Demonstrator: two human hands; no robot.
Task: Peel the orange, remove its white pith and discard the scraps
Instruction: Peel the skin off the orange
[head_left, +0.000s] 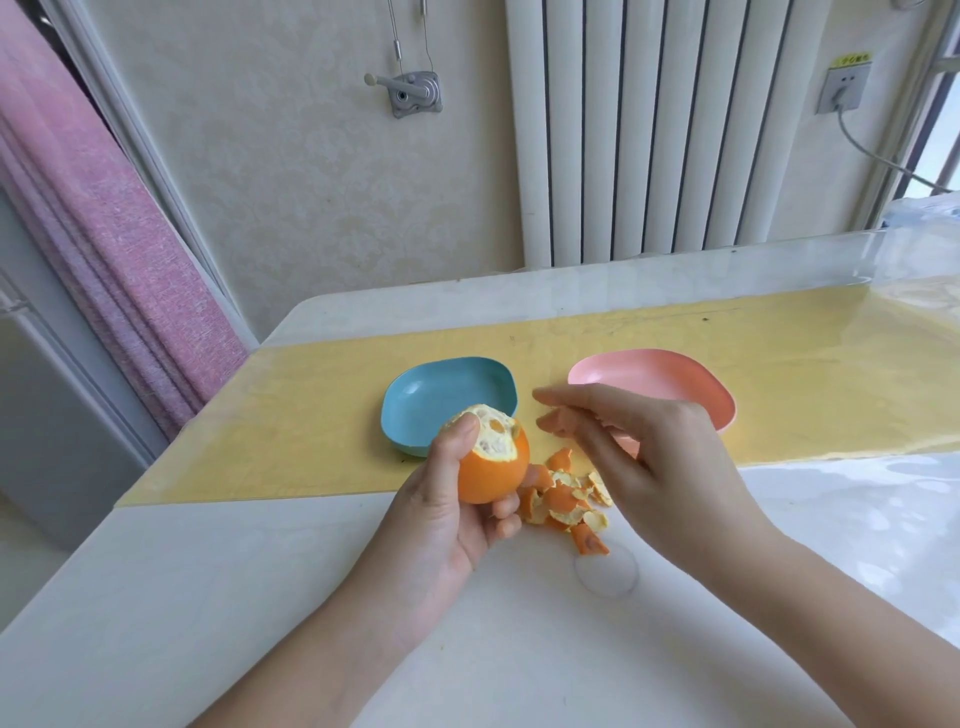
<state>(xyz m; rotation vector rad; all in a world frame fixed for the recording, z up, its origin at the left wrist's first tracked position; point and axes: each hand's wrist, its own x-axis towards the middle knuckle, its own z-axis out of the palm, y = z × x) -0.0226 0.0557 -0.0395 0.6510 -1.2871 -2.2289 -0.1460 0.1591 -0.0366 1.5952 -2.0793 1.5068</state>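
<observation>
1. L. hand (447, 499): grips part-peeled orange (493, 470) above table (260, 597), near centre.
2. R. hand (654, 457): fingers loosely spread over peel scraps (566, 501); pinching anything? Can't tell.
3. Blue dish (441, 400), pink dish (685, 374): just beyond.

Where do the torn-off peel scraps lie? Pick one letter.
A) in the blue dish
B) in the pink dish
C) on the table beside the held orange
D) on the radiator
C: the peel scraps lie heaped on the table beside the orange in the left hand; what shows of the blue dish and pink dish holds none.
</observation>
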